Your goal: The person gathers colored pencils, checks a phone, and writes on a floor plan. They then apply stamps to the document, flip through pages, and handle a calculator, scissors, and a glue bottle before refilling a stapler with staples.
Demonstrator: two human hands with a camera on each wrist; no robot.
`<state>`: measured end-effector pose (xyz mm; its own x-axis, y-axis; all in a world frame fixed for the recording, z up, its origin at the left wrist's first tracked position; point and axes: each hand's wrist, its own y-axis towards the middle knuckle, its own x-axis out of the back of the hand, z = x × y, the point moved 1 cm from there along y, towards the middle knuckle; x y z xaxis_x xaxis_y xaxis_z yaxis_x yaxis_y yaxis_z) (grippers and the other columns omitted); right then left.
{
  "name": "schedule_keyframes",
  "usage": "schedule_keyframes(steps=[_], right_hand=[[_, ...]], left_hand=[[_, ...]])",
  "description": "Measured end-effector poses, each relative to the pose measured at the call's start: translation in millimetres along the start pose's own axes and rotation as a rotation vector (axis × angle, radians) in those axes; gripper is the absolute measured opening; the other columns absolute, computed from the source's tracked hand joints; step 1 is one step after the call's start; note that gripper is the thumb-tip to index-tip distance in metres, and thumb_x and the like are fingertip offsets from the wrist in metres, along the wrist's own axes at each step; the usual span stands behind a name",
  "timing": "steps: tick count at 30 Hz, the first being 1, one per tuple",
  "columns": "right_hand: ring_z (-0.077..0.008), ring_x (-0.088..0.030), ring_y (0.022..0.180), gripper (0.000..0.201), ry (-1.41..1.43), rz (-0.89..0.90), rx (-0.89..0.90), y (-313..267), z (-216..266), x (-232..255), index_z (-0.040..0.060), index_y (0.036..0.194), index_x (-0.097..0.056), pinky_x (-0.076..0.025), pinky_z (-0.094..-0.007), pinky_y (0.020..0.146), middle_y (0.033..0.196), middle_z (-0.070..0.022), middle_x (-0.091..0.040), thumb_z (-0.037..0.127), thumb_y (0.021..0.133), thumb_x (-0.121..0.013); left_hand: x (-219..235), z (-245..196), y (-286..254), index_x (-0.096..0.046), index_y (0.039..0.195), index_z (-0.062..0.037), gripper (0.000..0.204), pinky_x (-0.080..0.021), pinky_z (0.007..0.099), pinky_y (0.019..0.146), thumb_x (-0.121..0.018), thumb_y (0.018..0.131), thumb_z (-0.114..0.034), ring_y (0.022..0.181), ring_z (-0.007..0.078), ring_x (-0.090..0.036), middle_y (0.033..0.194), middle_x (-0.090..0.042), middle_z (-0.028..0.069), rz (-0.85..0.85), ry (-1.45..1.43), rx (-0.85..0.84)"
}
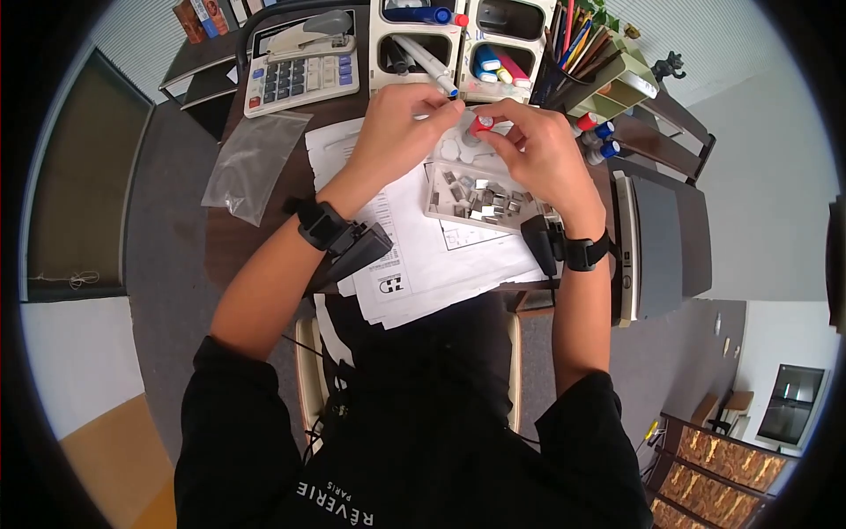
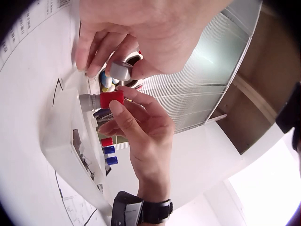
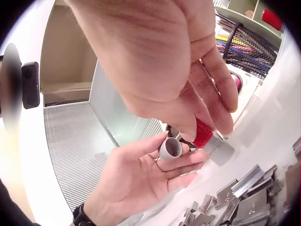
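Note:
My left hand [image 1: 398,128] pinches a small hollow grey cap [image 2: 121,70] between thumb and fingers; its open end shows in the right wrist view [image 3: 171,148]. Opposite it, my right hand [image 1: 545,150] grips a small stamp-like cylinder by its red upper part [image 2: 111,99], whose grey lower part [image 2: 88,102] points down toward the papers. Cap and cylinder are apart. Just below the right hand, a clear plastic box [image 1: 432,204] contains several shiny metal clips [image 3: 249,207]. Printed papers [image 1: 414,286] lie under the box and both hands.
A calculator [image 1: 304,78] with a stapler on it and a clear plastic bag [image 1: 251,167] are at the left. A pen organizer [image 1: 463,53] stands at the back. To the right are a mesh pencil cup [image 1: 564,86], several red- and blue-topped cylinders [image 1: 603,152] and a grey machine [image 1: 656,247].

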<state>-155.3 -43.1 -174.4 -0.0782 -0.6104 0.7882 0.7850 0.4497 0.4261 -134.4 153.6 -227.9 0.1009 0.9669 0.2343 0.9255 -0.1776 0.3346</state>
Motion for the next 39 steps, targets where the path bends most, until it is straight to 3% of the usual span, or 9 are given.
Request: schedule_keyframes(steps=[13, 18, 20, 22, 24, 26, 28, 35, 39], right_hand=[[-0.0376, -0.066, 0.066, 0.015, -0.079, 0.061, 0.017, 2, -11, -8, 0.008, 0.095, -0.069, -0.053, -0.0427, 0.062, 0.07, -0.0175, -0.067, 0.01, 0.082, -0.076], [-0.0319, -0.068, 0.063, 0.021, 0.042, 0.061, -0.025, 0, -10, -5, 0.0089, 0.1, -0.07, -0.053, -0.0368, 0.059, 0.078, -0.0159, -0.07, 0.01, 0.081, -0.078], [-0.0214, -0.07, 0.062, 0.023, 0.117, -0.033, -0.116, -3, -5, 5, 0.0067, 0.104, -0.07, -0.052, -0.0306, 0.056, 0.087, -0.0116, -0.074, 0.01, 0.083, -0.078], [-0.0178, -0.07, 0.063, 0.024, 0.154, -0.129, -0.136, -9, -7, 12, 0.0046, 0.106, -0.07, -0.053, -0.0282, 0.056, 0.091, -0.0102, -0.075, 0.009, 0.084, -0.078], [-0.0128, -0.071, 0.066, 0.026, 0.227, -0.264, -0.183, -16, -7, 21, -0.0007, 0.109, -0.068, -0.054, -0.0249, 0.06, 0.097, -0.0099, -0.076, 0.007, 0.085, -0.077], [-0.0126, -0.071, 0.067, 0.026, 0.266, -0.291, -0.215, -23, -7, 25, -0.0006, 0.109, -0.068, -0.054, -0.0247, 0.061, 0.098, -0.0109, -0.076, 0.006, 0.085, -0.077], [-0.0119, -0.071, 0.07, 0.025, 0.335, -0.324, -0.251, -32, -10, 26, -0.0007, 0.11, -0.068, -0.054, -0.0242, 0.064, 0.101, -0.0127, -0.075, 0.004, 0.086, -0.076], [-0.0138, -0.071, 0.071, 0.03, 0.403, -0.438, -0.267, -48, 0, 29, -0.0033, 0.116, -0.066, -0.054, -0.0241, 0.067, 0.102, -0.0126, -0.073, 0.001, 0.088, -0.074], [-0.0163, -0.071, 0.072, 0.034, 0.625, -0.581, -0.216, -57, 3, 24, -0.0083, 0.121, -0.062, -0.055, -0.0257, 0.067, 0.101, -0.0138, -0.074, 0.0, 0.09, -0.072]], left_hand=[[0, -3, -2, -0.071, 0.096, 0.008, 0.027, -0.048, 0.025, 0.068, -0.069, 0.093, -0.019, 0.074, 0.0101, -0.063, 0.082, -0.072, 0.0085, 0.008, 0.027, 0.03], [1, -1, -1, -0.071, 0.096, 0.008, 0.027, -0.048, 0.0248, 0.067, -0.07, 0.092, -0.019, 0.074, 0.0102, -0.064, 0.081, -0.072, 0.0088, -0.019, 0.022, 0.004], [1, -3, -1, -0.071, 0.096, 0.0079, 0.026, -0.048, 0.0247, 0.067, -0.07, 0.092, -0.018, 0.074, 0.0104, -0.064, 0.081, -0.072, 0.0091, -0.012, 0.032, 0.01], [0, -3, 0, -0.074, 0.085, 0.0041, 0.03, -0.052, 0.0321, 0.068, -0.071, 0.089, -0.026, 0.075, 0.0211, -0.072, 0.076, -0.073, 0.0133, -0.08, 0.005, -0.026], [0, -4, 0, -0.074, 0.085, 0.0041, 0.031, -0.053, 0.0319, 0.068, -0.071, 0.089, -0.026, 0.075, 0.0211, -0.072, 0.076, -0.073, 0.0134, -0.088, 0.016, -0.032], [1, -6, 0, -0.074, 0.084, 0.004, 0.031, -0.053, 0.0318, 0.068, -0.071, 0.089, -0.027, 0.075, 0.0211, -0.072, 0.076, -0.073, 0.0135, -0.095, 0.028, -0.039], [1, -9, -1, -0.071, 0.095, 0.0074, 0.025, -0.049, 0.0243, 0.068, -0.069, 0.093, -0.017, 0.077, 0.0102, -0.065, 0.082, -0.073, 0.0099, -0.067, 0.045, -0.027], [2, -14, -1, -0.07, 0.106, 0.0046, 0.027, -0.051, 0.0256, 0.074, -0.065, 0.098, -0.02, 0.081, 0.0106, -0.065, 0.095, -0.073, 0.009, -0.094, -0.171, -0.103], [0, -20, -5, -0.067, 0.117, 0.0039, 0.025, -0.054, 0.0272, 0.078, -0.063, 0.099, -0.013, 0.087, 0.0121, -0.066, 0.102, -0.072, 0.0089, 0.098, -0.374, -0.06]])
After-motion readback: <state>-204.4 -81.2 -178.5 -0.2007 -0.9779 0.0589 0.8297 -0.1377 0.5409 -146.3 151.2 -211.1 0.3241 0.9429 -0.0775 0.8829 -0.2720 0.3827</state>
